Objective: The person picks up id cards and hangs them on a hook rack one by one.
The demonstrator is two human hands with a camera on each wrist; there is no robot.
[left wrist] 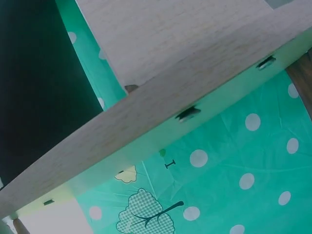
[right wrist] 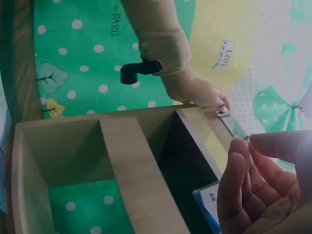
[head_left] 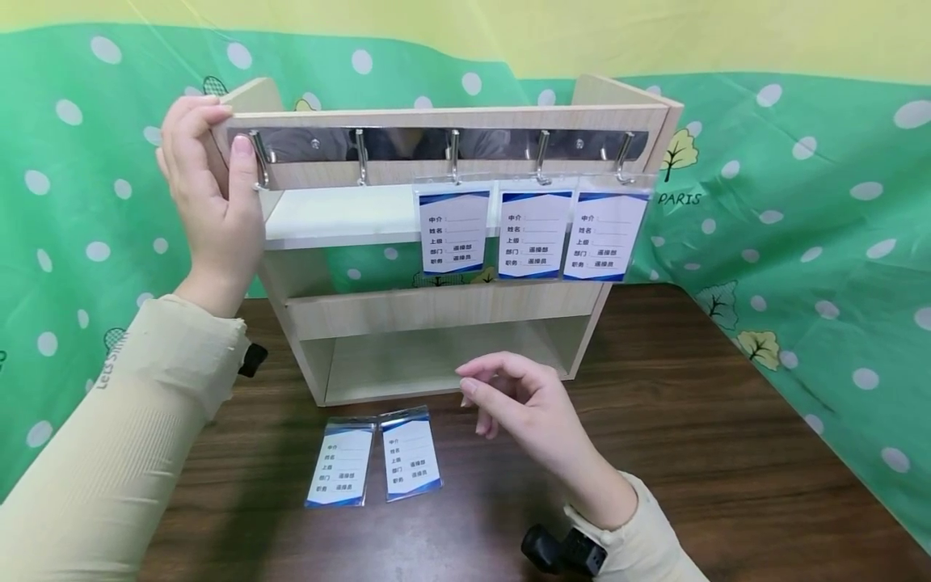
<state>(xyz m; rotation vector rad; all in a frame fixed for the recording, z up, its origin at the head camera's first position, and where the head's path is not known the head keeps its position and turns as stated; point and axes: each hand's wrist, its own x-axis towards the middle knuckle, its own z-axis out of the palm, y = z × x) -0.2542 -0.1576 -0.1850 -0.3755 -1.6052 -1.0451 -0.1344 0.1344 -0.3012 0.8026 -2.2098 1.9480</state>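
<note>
In the head view, my left hand grips the upper left corner of a light wooden shelf unit, its thumb on the front beside the leftmost hook. A metal hook rail runs along the top board. Clear-sleeved badge cards hang from the three hooks on the right: one card, a second, a third. My right hand hovers before the lower shelf, fingers loosely bent and holding nothing. To its left, two more badge cards lie face up.
The unit stands on a dark brown wooden table. Behind it hangs a green and yellow cloth with white dots. Both wrists wear small black cameras. A board of the unit crosses the left wrist view, where no hand shows.
</note>
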